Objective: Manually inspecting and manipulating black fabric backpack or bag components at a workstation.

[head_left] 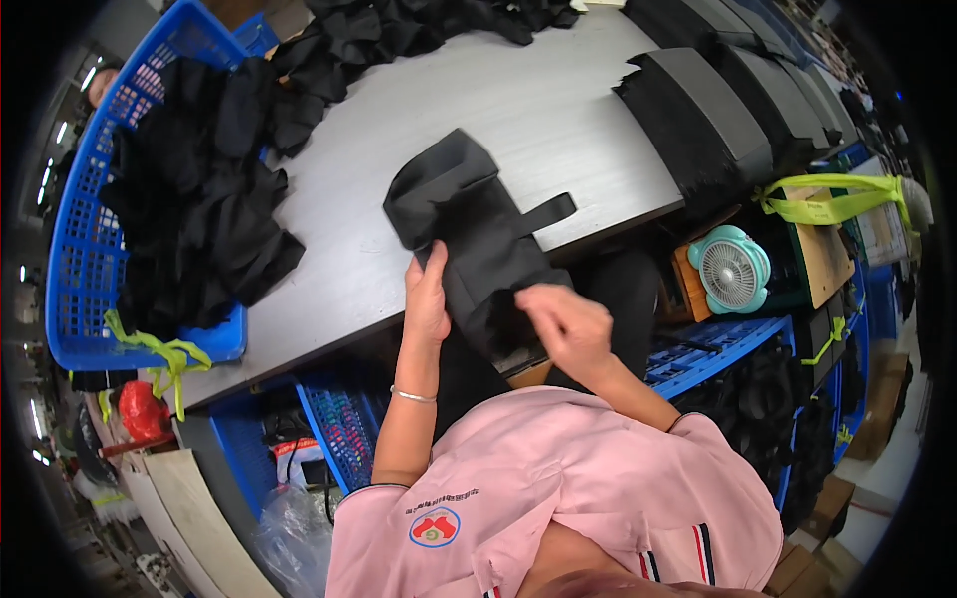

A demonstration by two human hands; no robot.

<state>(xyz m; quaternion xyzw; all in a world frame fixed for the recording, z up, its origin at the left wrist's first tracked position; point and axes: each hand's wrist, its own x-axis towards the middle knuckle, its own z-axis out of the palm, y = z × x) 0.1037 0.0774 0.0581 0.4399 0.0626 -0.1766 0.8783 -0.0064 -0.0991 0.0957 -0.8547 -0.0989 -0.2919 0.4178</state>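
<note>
A black fabric bag piece (469, 224) with a short strap lies across the near edge of the grey table (518, 100). My left hand (427, 299) grips its near left side, thumb on top. My right hand (563, 319) pinches the near right corner of the same piece, just off the table edge. I wear a pink shirt and a thin bracelet on my left wrist.
A blue plastic basket (85, 249) heaped with black fabric stands at the left. More black fabric lies along the far table edge (419, 25). Stacks of flat black pieces (698, 110) sit at the right. A small teal fan (731, 269) and blue crates (718, 344) are below the table.
</note>
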